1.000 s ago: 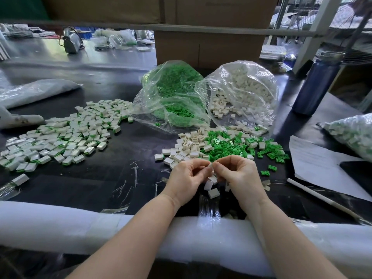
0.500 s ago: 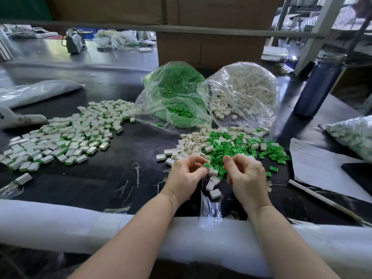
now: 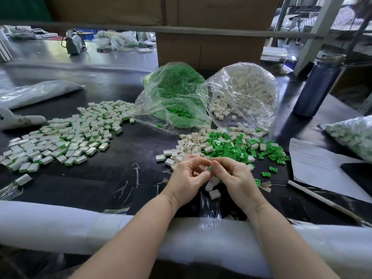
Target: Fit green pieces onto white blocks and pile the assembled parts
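Observation:
My left hand (image 3: 186, 179) and my right hand (image 3: 236, 178) meet fingertip to fingertip above the black table. Between them a small white block (image 3: 205, 168) shows in the left fingers and a green piece (image 3: 210, 168) at the right fingers; most of both is hidden. Just behind lies a mixed heap of loose white blocks (image 3: 189, 144) and green pieces (image 3: 231, 149). A few white blocks (image 3: 214, 193) lie under my hands. The wide pile of assembled parts (image 3: 66, 137) spreads at the left.
Two open clear bags stand behind: green pieces (image 3: 177, 97) and white blocks (image 3: 245, 93). A blue bottle (image 3: 318, 85), paper sheet (image 3: 314, 164), white stick (image 3: 322, 200) and a bag of parts (image 3: 354, 135) are at right. White foam padding (image 3: 60, 222) lines the near edge.
My hands, apart half a second ago, have come back together at the fingertips. Before that they had separated from an earlier joined position.

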`<state>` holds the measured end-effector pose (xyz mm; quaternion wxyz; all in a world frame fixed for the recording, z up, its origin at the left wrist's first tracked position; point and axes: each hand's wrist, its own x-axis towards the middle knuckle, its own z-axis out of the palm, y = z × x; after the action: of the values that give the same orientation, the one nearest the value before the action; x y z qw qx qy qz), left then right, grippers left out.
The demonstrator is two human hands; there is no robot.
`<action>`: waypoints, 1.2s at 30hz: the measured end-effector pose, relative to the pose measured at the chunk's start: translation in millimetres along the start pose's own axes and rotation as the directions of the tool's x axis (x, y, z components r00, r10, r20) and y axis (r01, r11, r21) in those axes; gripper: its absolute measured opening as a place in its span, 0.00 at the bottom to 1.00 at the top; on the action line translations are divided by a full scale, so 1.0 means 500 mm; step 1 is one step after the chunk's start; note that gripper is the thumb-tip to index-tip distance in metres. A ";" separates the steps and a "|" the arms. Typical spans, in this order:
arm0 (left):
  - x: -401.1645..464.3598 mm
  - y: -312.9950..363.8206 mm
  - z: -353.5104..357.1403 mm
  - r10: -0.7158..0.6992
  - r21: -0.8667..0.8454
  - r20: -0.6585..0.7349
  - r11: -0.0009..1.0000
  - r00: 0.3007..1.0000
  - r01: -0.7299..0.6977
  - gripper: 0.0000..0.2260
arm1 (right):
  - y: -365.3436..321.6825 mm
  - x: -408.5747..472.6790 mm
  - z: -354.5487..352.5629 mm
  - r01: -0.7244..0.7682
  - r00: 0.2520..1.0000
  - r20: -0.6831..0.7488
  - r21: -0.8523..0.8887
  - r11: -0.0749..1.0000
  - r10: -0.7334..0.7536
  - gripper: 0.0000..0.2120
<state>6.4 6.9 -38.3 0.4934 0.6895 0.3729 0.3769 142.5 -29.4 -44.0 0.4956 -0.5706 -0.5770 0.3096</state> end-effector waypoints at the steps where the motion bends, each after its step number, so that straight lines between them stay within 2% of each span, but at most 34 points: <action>1: 0.000 0.001 0.000 0.011 0.008 0.002 1.000 1.000 -0.011 0.07 | -0.001 -0.001 0.000 -0.027 0.999 0.039 0.056 0.998 0.025 0.09; 3: -0.001 0.001 0.001 0.019 0.010 0.003 1.000 1.000 -0.019 0.08 | 0.000 -0.001 -0.001 -0.066 0.993 0.109 0.157 0.985 0.049 0.11; 5: -0.003 0.000 0.002 0.030 0.026 0.013 0.999 0.999 -0.030 0.07 | 0.001 -0.001 -0.003 -0.069 0.990 0.134 0.199 0.978 0.043 0.06; 7: -0.004 -0.002 0.004 0.046 0.043 0.032 0.998 0.998 -0.048 0.06 | 0.006 0.002 -0.006 -0.100 0.988 0.142 0.236 0.967 0.068 0.06; 13: -0.003 -0.010 0.004 0.078 0.121 0.059 0.989 0.995 -0.085 0.06 | 0.009 0.004 -0.007 -0.139 0.975 0.205 0.244 0.960 0.089 0.05; 22: -0.002 -0.013 0.007 0.121 0.192 0.091 0.972 0.988 -0.137 0.11 | -0.005 -0.003 -0.008 -0.182 0.977 0.167 0.349 0.919 0.131 0.05; 27: -0.003 -0.013 0.008 0.141 0.239 0.115 0.957 0.983 -0.165 0.03 | -0.013 -0.005 -0.006 -0.204 0.974 0.171 0.394 0.896 0.147 0.06; 36: -0.003 -0.014 0.008 0.148 0.273 0.123 0.945 0.981 -0.177 0.03 | -0.012 -0.005 -0.006 -0.230 0.970 0.169 0.417 0.879 0.173 0.05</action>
<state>8.4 5.9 -46.2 0.3750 0.7995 0.3395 0.3240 142.8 -33.4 -38.1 0.5375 -0.4823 -0.4612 0.5155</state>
